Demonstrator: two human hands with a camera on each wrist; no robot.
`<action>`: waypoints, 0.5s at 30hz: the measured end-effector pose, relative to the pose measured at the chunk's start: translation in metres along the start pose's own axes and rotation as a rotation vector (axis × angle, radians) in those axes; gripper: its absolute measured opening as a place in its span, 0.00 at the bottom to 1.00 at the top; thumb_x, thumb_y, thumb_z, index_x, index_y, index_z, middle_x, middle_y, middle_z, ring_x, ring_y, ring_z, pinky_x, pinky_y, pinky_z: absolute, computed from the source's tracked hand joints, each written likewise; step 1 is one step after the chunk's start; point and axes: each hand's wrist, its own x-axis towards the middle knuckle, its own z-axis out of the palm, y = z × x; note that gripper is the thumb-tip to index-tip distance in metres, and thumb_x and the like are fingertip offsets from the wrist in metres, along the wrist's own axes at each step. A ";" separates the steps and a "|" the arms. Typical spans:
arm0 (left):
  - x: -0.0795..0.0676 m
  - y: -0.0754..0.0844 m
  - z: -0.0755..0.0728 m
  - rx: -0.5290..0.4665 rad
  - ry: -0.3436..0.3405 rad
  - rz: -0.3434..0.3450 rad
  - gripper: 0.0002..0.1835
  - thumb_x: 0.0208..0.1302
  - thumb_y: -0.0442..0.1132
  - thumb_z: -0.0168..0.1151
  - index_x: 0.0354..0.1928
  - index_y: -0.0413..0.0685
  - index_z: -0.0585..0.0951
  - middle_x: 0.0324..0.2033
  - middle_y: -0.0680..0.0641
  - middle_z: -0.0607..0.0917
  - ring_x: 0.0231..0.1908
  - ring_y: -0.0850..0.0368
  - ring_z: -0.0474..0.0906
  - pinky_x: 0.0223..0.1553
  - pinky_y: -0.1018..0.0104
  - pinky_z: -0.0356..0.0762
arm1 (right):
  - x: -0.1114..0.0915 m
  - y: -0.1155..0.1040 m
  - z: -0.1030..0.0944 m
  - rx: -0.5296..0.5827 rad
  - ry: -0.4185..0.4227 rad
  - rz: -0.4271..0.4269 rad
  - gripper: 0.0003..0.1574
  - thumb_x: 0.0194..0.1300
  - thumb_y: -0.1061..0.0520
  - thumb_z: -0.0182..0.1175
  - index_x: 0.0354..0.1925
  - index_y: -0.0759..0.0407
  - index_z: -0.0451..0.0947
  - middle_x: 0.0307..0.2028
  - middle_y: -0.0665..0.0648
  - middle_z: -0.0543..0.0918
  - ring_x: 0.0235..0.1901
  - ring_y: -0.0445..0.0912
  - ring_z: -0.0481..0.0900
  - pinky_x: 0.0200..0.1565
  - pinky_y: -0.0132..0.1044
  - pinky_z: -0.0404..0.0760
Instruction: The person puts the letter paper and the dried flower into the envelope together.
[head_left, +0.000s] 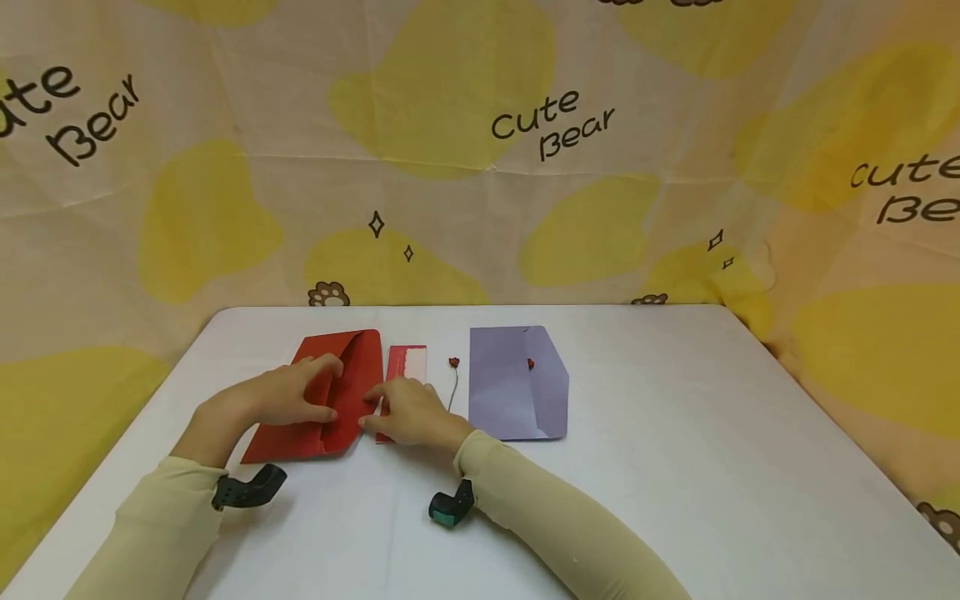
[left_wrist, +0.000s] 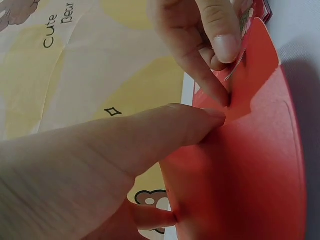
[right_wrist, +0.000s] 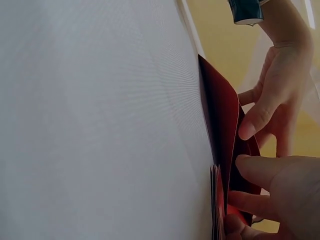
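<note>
Red envelope [head_left: 281, 443] — left hand [head_left: 281, 397] spread on it, right hand [head_left: 411, 412] spread at its right-side flap [head_left: 366, 358] — best handled with light pressure.

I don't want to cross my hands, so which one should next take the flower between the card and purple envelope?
Probably the right hand: it is over the card, close to the flower. The left hand is farther away, at the red envelope, with the right in between.
</note>
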 end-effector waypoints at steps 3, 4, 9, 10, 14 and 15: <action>0.000 0.000 0.000 -0.009 -0.005 0.002 0.34 0.56 0.49 0.75 0.59 0.49 0.68 0.51 0.38 0.77 0.47 0.44 0.77 0.48 0.43 0.82 | -0.001 0.001 -0.001 0.004 0.000 -0.010 0.22 0.68 0.47 0.65 0.58 0.49 0.83 0.24 0.44 0.78 0.28 0.35 0.73 0.32 0.29 0.67; 0.000 0.000 0.000 -0.010 -0.007 0.001 0.34 0.56 0.49 0.75 0.59 0.49 0.68 0.51 0.38 0.77 0.47 0.44 0.77 0.48 0.43 0.82 | -0.001 0.001 -0.001 0.006 -0.001 -0.013 0.21 0.68 0.47 0.65 0.58 0.50 0.83 0.24 0.45 0.78 0.28 0.35 0.73 0.31 0.29 0.67; 0.000 -0.001 0.000 -0.012 -0.007 -0.009 0.34 0.56 0.50 0.75 0.59 0.50 0.68 0.52 0.39 0.77 0.47 0.46 0.76 0.46 0.46 0.82 | -0.001 0.001 -0.002 0.019 -0.002 -0.009 0.24 0.66 0.48 0.68 0.59 0.51 0.82 0.23 0.46 0.77 0.27 0.36 0.72 0.31 0.29 0.67; 0.000 -0.001 0.000 -0.014 -0.007 -0.009 0.34 0.55 0.50 0.75 0.59 0.50 0.68 0.52 0.39 0.78 0.46 0.46 0.76 0.45 0.47 0.82 | -0.001 0.001 -0.001 0.016 -0.004 -0.005 0.26 0.66 0.48 0.68 0.60 0.51 0.81 0.23 0.46 0.76 0.28 0.36 0.72 0.32 0.29 0.67; -0.001 -0.002 -0.003 -0.027 -0.009 -0.008 0.34 0.55 0.50 0.75 0.58 0.50 0.67 0.50 0.39 0.78 0.45 0.47 0.76 0.43 0.49 0.81 | 0.000 0.001 0.000 -0.013 -0.008 0.005 0.34 0.65 0.46 0.69 0.66 0.51 0.76 0.23 0.46 0.77 0.31 0.38 0.71 0.36 0.31 0.67; -0.001 -0.002 -0.003 -0.029 -0.009 -0.006 0.35 0.55 0.51 0.75 0.58 0.50 0.67 0.50 0.39 0.78 0.45 0.47 0.76 0.43 0.50 0.81 | 0.000 0.001 0.000 -0.021 -0.009 0.006 0.35 0.65 0.45 0.69 0.67 0.50 0.76 0.24 0.45 0.77 0.32 0.38 0.71 0.36 0.31 0.67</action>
